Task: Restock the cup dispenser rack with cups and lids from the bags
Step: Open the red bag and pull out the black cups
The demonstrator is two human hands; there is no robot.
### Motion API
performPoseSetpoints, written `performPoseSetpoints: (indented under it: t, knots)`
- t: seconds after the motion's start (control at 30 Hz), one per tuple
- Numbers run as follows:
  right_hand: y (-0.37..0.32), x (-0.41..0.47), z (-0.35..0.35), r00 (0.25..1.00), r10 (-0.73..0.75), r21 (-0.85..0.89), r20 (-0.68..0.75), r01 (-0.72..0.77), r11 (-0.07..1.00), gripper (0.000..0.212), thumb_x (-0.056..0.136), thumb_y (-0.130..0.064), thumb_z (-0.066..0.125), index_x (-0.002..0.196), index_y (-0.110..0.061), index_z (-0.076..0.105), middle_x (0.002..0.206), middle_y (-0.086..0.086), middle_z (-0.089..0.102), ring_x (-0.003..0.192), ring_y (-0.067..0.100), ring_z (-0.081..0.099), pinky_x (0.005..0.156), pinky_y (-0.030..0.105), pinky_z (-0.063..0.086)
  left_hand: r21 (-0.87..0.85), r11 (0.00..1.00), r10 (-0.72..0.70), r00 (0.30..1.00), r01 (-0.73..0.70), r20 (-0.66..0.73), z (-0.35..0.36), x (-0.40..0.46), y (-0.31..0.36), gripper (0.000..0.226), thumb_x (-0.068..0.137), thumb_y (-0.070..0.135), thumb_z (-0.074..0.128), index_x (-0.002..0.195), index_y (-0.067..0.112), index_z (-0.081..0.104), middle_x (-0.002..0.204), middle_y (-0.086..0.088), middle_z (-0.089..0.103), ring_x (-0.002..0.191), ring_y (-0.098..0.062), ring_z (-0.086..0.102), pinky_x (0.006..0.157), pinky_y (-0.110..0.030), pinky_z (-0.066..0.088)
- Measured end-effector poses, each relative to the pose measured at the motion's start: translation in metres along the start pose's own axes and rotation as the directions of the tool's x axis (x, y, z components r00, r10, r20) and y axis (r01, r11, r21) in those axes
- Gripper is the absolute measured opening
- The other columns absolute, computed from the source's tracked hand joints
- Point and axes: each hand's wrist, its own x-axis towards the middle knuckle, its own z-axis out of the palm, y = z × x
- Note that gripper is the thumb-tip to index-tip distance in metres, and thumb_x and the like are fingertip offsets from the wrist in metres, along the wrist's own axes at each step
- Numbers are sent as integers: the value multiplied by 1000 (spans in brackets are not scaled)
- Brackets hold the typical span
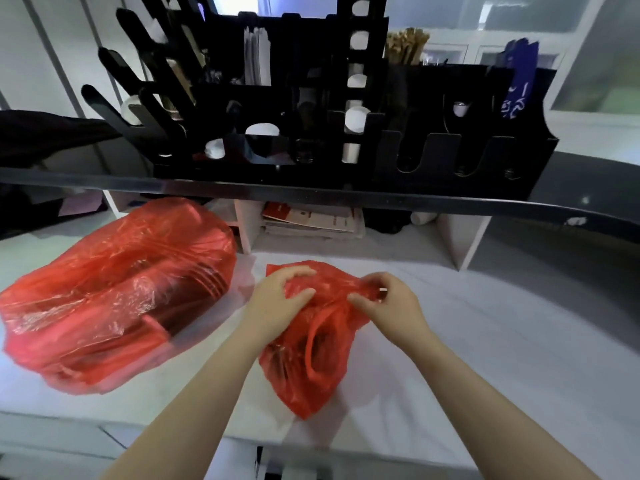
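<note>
Left hand [277, 299]: fingers curled, gripping the crumpled top of the small red bag from its left side.
Right hand [388, 299]: fingers and thumb pinching a twisted fold of the same bag at its upper right edge; a pale ring-like band shows on one finger, too blurred to tell more.
Small red bag [311, 348]: thin translucent red plastic, lying on the tabletop between the two forearms; dark contents show through the film, their kind not discernible.
Large red bag [114, 299]: fuller bag of the same plastic, to the left and apart from the small one, resting on the tabletop; dark stacked shapes with ribbed edges show through near its right end.
Tabletop [502, 341]: white surface bearing both bags.
Shelf [311, 194]: dark ledge raised above the tabletop on white supports; papers with red print [311, 220] lie beneath it, the writing too blurred to read.
Cup dispenser rack [311, 116]: black rack standing on the shelf, with slanted slots at left, U-shaped cut-outs at right and a vertical column of round openings at centre.
White cups [355, 121]: visible through the column openings and in a few lower slots.
Wooden stirrers [407, 45]: bundle upright behind the rack, right of the column.
Blue packet [519, 81]: at the rack's far right, bearing white characters that cannot be read.
</note>
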Motion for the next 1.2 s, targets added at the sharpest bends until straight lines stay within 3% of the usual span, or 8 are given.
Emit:
performPoseSetpoints:
  t: [0.1,0.17,0.27,0.5,0.63,0.93,1.07,1.2]
  knots:
    - [0,-7,-1,997,-53,-74,57,57,996,26,73,-8,77,75,-32,65,87,-10,65,84,8,62,82,25,51,200,975,54,977,-96,204,12,11,7,54,73,23,79,124,30,61,124,17,55,117,4,45,101,-16,31]
    - [0,-8,-4,995,-88,-90,39,91,992,39,74,0,71,66,-36,62,82,-14,64,84,10,63,84,28,52,360,927,8,964,-106,265,20,16,10,36,73,29,78,107,32,71,108,18,67,102,2,57,88,-18,41]
    - [4,-5,-13,986,-165,-175,8,164,971,33,77,4,65,78,-28,68,82,-14,61,81,9,59,81,24,49,417,909,-38,991,-19,126,18,18,10,10,78,28,73,72,34,68,83,16,67,88,-8,62,79,-27,47]
    - [9,4,-39,951,-255,-389,-172,172,905,24,84,1,53,94,-14,70,93,2,56,79,17,52,71,24,35,304,930,-111,947,205,-301,-10,21,-5,6,89,20,60,83,22,59,81,7,60,84,-20,59,68,-28,33]
    - [12,13,-62,946,-111,-410,-304,-25,912,28,87,3,45,98,-13,65,101,5,54,85,29,58,69,32,40,259,909,-201,887,327,-416,-44,21,-20,2,90,19,57,90,20,59,95,-5,66,93,-30,60,74,-34,38]
    - [-5,15,-20,940,-276,-391,202,336,857,65,79,-6,57,140,-24,45,140,-3,48,128,17,44,104,26,34,272,959,39,988,-79,148,0,22,26,68,81,19,64,143,26,39,150,2,37,139,-14,30,107,-23,20]
    - [13,12,-12,956,-275,-625,105,279,729,54,87,-13,52,139,-25,44,145,-2,42,133,23,34,109,39,32,439,890,18,972,-122,233,24,18,15,71,85,34,65,146,31,31,150,5,37,137,-15,35,112,-35,32]
    - [33,12,-26,989,-143,-550,26,133,824,42,99,-24,40,141,-25,41,145,0,44,132,25,38,107,39,33,481,876,-73,979,-29,192,26,5,-4,55,82,25,58,136,32,47,136,5,55,121,-17,52,99,-31,43]
